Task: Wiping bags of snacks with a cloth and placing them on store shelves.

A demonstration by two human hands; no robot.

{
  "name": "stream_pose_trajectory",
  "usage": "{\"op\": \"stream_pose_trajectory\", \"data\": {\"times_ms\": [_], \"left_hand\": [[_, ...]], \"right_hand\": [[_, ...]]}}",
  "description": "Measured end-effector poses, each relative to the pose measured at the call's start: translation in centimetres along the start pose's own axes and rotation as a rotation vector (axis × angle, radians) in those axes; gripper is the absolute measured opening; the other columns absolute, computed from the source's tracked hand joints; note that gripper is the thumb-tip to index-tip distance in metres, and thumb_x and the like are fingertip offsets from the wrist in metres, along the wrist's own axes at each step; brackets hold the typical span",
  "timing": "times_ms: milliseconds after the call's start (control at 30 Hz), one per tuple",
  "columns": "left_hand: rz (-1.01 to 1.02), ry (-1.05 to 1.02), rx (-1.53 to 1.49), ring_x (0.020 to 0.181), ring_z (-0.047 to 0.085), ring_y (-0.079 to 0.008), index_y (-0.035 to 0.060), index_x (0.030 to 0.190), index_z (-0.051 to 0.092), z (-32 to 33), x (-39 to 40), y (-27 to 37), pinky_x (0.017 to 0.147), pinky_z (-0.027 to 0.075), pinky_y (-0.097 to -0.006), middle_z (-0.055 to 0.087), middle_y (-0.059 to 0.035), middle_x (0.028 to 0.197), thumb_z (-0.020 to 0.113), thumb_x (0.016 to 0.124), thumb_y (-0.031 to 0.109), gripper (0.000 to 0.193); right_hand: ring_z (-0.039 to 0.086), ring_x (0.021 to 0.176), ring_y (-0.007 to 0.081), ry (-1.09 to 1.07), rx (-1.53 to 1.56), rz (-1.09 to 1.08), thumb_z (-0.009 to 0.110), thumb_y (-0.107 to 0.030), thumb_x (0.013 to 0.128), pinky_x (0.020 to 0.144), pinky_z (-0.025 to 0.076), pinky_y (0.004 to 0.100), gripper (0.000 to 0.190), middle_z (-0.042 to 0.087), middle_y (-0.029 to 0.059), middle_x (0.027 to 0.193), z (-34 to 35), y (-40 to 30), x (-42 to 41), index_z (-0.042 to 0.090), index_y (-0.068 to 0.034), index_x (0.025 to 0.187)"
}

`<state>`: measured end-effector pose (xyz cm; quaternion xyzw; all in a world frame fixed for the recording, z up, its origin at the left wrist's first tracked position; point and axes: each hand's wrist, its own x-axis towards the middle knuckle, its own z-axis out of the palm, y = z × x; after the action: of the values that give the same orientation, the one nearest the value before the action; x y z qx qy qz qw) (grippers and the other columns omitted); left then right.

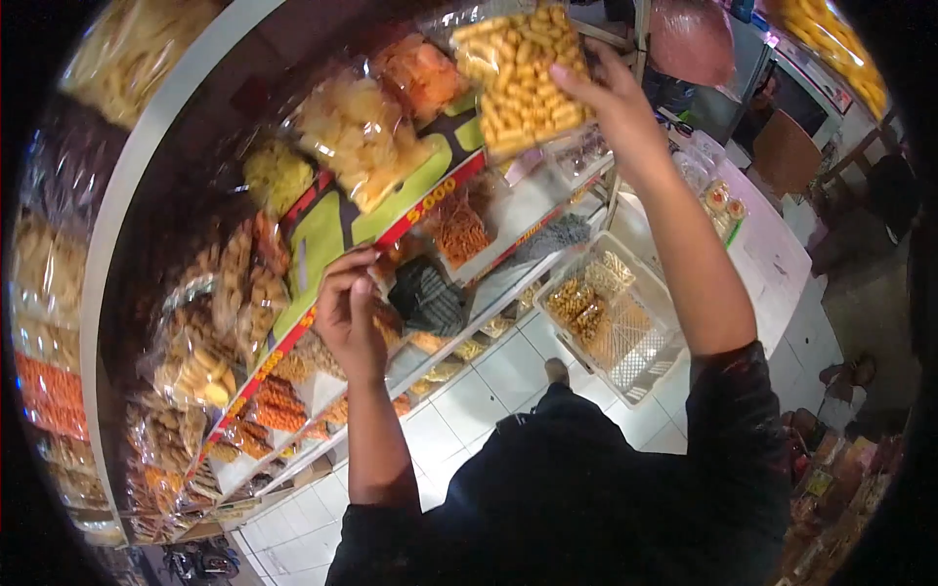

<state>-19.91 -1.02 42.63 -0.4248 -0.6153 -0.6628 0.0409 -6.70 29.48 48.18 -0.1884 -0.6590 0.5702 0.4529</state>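
My right hand holds a clear plastic bag of yellow stick-shaped snacks by its right side, above the upper shelf's right end. My left hand is at the front edge of that shelf, fingers bent and nothing seen in them. Whether its fingertips press on the red price strip is hard to tell. Between the hands, a bag of pale yellow chips lies on the shelf. Behind it is a bag of orange snacks. A smaller bag of greenish-yellow snacks sits farther left.
Bagged brown snacks crowd the shelf's left part. Lower shelves hold orange snack bags and a dark striped bundle. A plastic crate with snack packs stands on the tiled floor. A pale table is at right.
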Motion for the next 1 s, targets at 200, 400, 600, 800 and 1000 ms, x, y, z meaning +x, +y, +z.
{"op": "stream_pose_trajectory", "data": {"times_ms": [200, 400, 600, 800, 1000], "left_hand": [[0.161, 0.05, 0.516, 0.11, 0.056, -0.0281, -0.0013, 0.093, 0.058, 1.2, 4.3, -1.4, 0.097, 0.041, -0.0387, 0.06, -0.0165, 0.111, 0.054, 0.093, 0.005, 0.007], [0.269, 0.072, 0.84, 0.1, 0.06, -0.0298, -0.0025, 0.098, 0.058, 2.6, 5.5, -2.7, 0.091, 0.045, -0.0384, 0.063, -0.0172, 0.105, 0.057, 0.087, -0.002, 0.011], [0.292, 0.11, 1.11, 0.096, 0.061, -0.0338, -0.0019, 0.102, 0.06, 3.3, 5.5, -3.1, 0.089, 0.045, -0.0421, 0.064, -0.0168, 0.102, 0.058, 0.085, 0.003, 0.018], [0.341, 0.092, 1.179, 0.096, 0.06, -0.0333, -0.0061, 0.101, 0.06, 3.8, 5.5, -3.8, 0.088, 0.046, -0.0429, 0.063, -0.0179, 0.101, 0.053, 0.09, 0.007, 0.018], [0.344, 0.139, 1.179, 0.096, 0.061, -0.0326, -0.0015, 0.098, 0.061, 4.1, 5.8, -4.1, 0.087, 0.046, -0.0431, 0.065, -0.0145, 0.101, 0.054, 0.089, 0.015, 0.02]], "right_hand": [[0.052, 0.113, 0.0232, -0.02, 0.059, -0.026, 0.073, -0.021, 0.082, 0.093, 0.044, 0.036, 0.07, 0.054, 0.0125, 0.123, 0.2, 5.8, 16.4, 0.036, -0.005, 0.14], [0.047, 0.121, 0.0287, -0.12, -0.178, 0.147, 0.074, -0.024, 0.082, 0.097, 0.043, 0.0419, 0.078, 0.044, 0.0164, 0.137, 4.3, 9.7, 25.5, 0.031, -0.005, 0.144], [0.012, 0.144, 0.0337, -0.44, -0.115, 0.309, 0.07, -0.032, 0.087, 0.114, 0.023, 0.0501, 0.089, 0.005, 0.0161, 0.158, 7.4, 11.2, 28.7, 0.013, -0.01, 0.152], [0.015, 0.144, 0.0334, -0.379, -0.164, 0.296, 0.056, -0.05, 0.092, 0.115, 0.022, 0.0487, 0.082, 0.009, 0.0167, 0.158, 9.4, 16.3, 29.9, 0.021, -0.003, 0.149], [0.027, 0.14, 0.0354, -0.351, -0.999, 0.034, 0.057, -0.049, 0.091, 0.114, 0.027, 0.045, 0.082, 0.024, 0.0208, 0.153, 8.1, 12.0, 28.8, 0.025, 0.0, 0.147]]}}
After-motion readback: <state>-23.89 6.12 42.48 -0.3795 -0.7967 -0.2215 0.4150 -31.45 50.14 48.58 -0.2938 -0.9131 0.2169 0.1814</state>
